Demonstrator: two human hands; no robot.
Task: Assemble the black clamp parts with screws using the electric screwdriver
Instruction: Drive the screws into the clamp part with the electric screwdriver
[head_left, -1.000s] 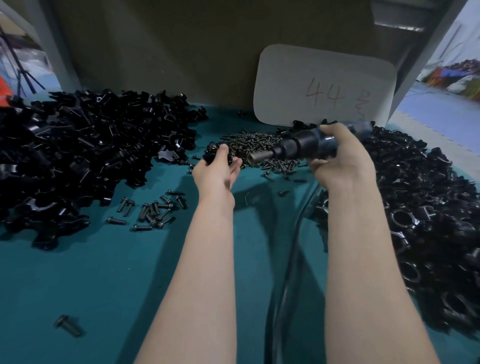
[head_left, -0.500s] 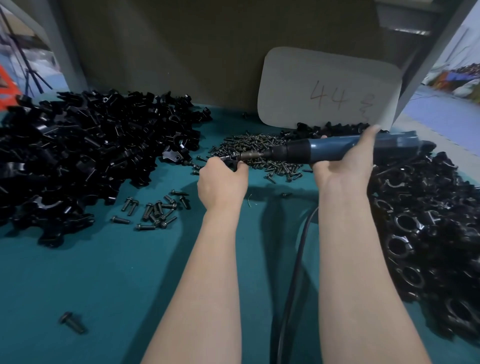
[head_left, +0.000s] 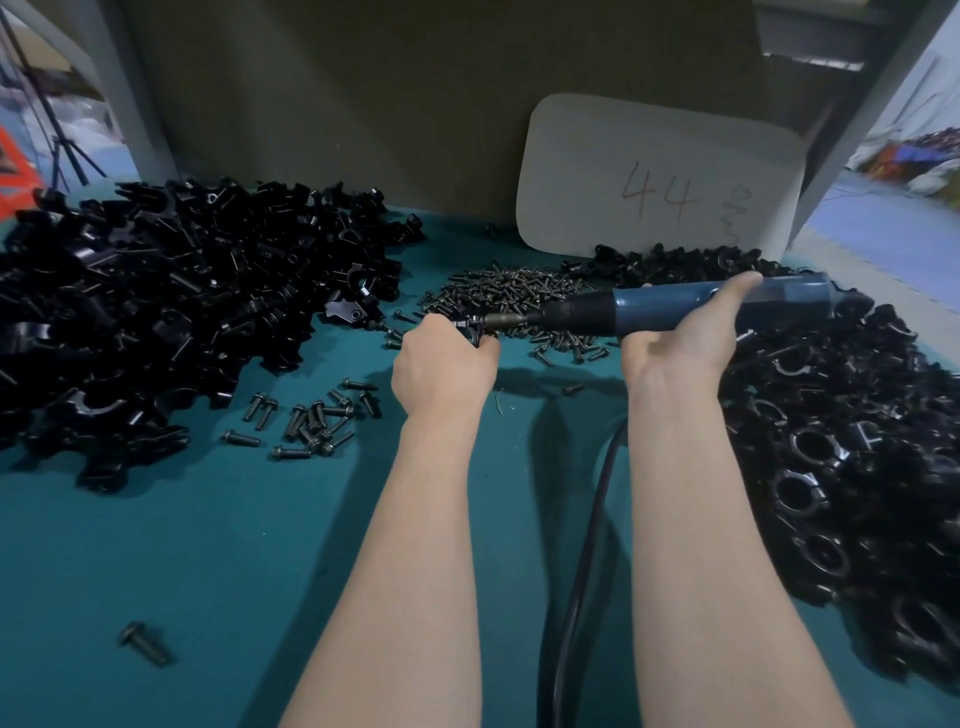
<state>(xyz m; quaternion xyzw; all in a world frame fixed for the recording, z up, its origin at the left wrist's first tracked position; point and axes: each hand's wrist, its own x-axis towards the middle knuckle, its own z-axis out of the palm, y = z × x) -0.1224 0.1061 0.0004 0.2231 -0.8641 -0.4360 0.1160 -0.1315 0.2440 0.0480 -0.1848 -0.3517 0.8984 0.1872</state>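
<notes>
My left hand (head_left: 441, 364) is closed around a small black clamp part (head_left: 474, 328) that is mostly hidden in the fist. My right hand (head_left: 685, 332) grips a blue electric screwdriver (head_left: 649, 309) held level, pointing left. Its metal bit (head_left: 506, 319) touches the clamp part at my left hand. A pile of small dark screws (head_left: 514, 291) lies just behind the hands. Loose black clamp parts are heaped at the left (head_left: 171, 291), and another heap of black clamps (head_left: 852, 457) fills the right side.
A teal table surface (head_left: 208, 545) lies under everything. Several larger bolts (head_left: 311, 418) sit left of my left arm, and one bolt (head_left: 143, 642) lies near the front left. The screwdriver's black cable (head_left: 582, 571) runs between my arms. A white card marked 44 (head_left: 660, 176) leans against the back wall.
The screwdriver swung from pointing toward me to lying level, and its bit came up against the clamp part in my left hand. Over the last half second both hands stayed almost still.
</notes>
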